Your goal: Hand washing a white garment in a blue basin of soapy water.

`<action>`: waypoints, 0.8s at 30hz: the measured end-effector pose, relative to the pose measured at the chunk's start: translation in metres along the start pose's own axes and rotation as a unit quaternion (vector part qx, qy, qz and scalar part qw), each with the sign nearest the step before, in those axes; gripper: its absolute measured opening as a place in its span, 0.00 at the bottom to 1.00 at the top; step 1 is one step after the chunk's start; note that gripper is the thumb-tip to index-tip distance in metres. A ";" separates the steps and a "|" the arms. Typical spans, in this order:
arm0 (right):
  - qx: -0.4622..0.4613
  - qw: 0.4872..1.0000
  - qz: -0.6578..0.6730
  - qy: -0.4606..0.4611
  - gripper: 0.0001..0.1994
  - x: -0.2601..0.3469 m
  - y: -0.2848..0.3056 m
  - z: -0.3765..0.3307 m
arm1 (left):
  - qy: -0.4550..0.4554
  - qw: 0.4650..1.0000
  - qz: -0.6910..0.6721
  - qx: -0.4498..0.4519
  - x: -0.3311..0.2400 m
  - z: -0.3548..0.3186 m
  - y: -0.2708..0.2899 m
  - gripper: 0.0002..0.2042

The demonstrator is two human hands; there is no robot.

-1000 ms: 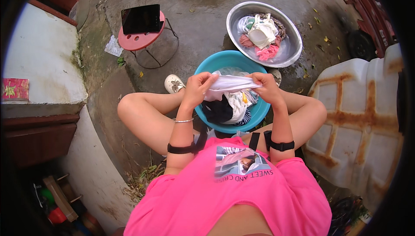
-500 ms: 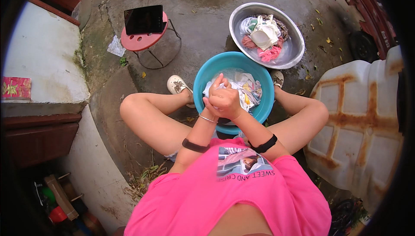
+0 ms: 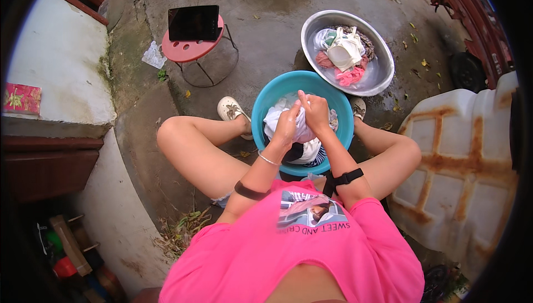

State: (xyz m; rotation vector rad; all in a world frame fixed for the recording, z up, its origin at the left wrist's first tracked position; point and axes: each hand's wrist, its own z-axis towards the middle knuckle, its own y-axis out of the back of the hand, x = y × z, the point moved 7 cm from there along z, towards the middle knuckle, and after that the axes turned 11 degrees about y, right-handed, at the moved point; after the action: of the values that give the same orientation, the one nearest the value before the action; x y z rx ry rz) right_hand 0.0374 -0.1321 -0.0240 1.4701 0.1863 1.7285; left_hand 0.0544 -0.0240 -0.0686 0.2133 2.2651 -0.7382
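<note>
Both hands, left hand (image 3: 287, 127) and right hand (image 3: 316, 111), clamped together on white garment (image 3: 302, 131) over teal basin (image 3: 266, 115), scrubbing mid-wash. More laundry underneath unwashed by the look; steel basin (image 3: 383, 75) at 1 o'clock already holding a few pieces.

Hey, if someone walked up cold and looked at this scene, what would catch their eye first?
Probably both hands, left hand and right hand, pressed together on a white wet garment over the turquoise basin between the person's knees. Just beyond it, upper right, a metal basin holds more bunched clothes. To the upper left, a dark tablet lies on a small pink stool.
</note>
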 end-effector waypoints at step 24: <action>-0.015 0.907 0.104 0.409 0.16 0.109 0.023 -0.023 | -0.145 0.973 0.142 -0.107 -0.029 -0.017 0.002 0.22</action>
State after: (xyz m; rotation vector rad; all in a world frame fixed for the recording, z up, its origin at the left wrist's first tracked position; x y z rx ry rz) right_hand 0.0107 -0.0652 0.0645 0.6725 0.4472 2.4305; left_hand 0.0660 -0.0110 -0.0399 0.2983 1.9638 -0.3472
